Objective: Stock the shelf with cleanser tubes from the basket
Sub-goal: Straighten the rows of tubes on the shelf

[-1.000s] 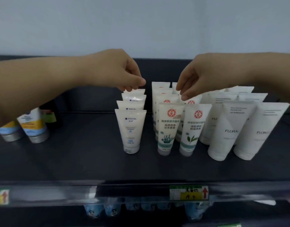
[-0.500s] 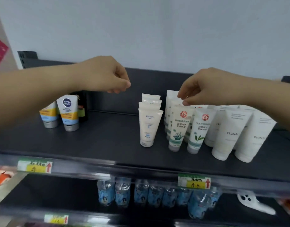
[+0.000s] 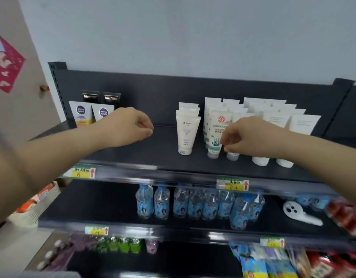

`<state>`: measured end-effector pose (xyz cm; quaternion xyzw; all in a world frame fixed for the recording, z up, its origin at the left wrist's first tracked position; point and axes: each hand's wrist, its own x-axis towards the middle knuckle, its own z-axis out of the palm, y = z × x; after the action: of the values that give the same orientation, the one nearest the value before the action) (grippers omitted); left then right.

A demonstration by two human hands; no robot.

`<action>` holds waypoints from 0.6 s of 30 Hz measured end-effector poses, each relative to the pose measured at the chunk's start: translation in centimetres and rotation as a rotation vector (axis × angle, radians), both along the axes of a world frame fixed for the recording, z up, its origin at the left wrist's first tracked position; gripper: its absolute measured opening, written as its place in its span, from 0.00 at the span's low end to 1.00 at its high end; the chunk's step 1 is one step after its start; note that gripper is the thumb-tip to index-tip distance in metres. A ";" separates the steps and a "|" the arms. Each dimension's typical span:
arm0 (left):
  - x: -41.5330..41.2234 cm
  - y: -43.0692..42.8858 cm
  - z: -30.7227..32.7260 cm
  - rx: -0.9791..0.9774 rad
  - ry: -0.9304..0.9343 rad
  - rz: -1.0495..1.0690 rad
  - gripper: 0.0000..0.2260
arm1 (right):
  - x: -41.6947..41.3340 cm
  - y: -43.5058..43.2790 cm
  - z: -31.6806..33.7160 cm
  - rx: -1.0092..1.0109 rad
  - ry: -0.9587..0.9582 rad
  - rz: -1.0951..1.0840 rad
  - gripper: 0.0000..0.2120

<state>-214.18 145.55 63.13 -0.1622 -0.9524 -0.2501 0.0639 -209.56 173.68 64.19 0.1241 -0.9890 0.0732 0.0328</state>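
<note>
Cleanser tubes stand cap-down in rows on the dark top shelf [image 3: 149,157]: a cream-white row [image 3: 186,133], rows with a red round logo [image 3: 215,135], and plain white tubes [image 3: 303,123] at the right. My left hand [image 3: 127,127] hovers over bare shelf left of the cream-white row, fingers curled, holding nothing. My right hand [image 3: 253,137] hangs in front of the red-logo tubes with its fingers curled in, and I see nothing in it. A white basket [image 3: 46,199] with orange items shows at the lower left, partly behind my left arm.
Nivea Men tubes [image 3: 80,113] and black Men tubes [image 3: 111,99] stand at the shelf's left end. The shelf below holds water bottles [image 3: 193,203] and a white plastic tool [image 3: 299,214]. Price tags line the shelf edges. Snack packs fill the bottom shelf.
Both hands have drawn back from the tube tops toward the shelf's front edge. The view has pulled away and tilted down, revealing the lower shelves and the basket.
</note>
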 end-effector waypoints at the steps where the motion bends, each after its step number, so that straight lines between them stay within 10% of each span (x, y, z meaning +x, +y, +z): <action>1: 0.0 -0.1 -0.4 0.022 -0.017 -0.002 0.05 | 0.1 -0.1 -0.1 -0.008 -0.004 -0.008 0.07; 18: -17.2 3.1 -6.9 0.308 -0.165 -0.026 0.10 | -15.3 -4.0 4.7 -0.009 0.130 -0.030 0.11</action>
<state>-231.39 148.64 56.23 -0.1416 -0.9026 -0.4064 0.0062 -224.91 169.69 68.92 0.1137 -0.9862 0.0688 0.0987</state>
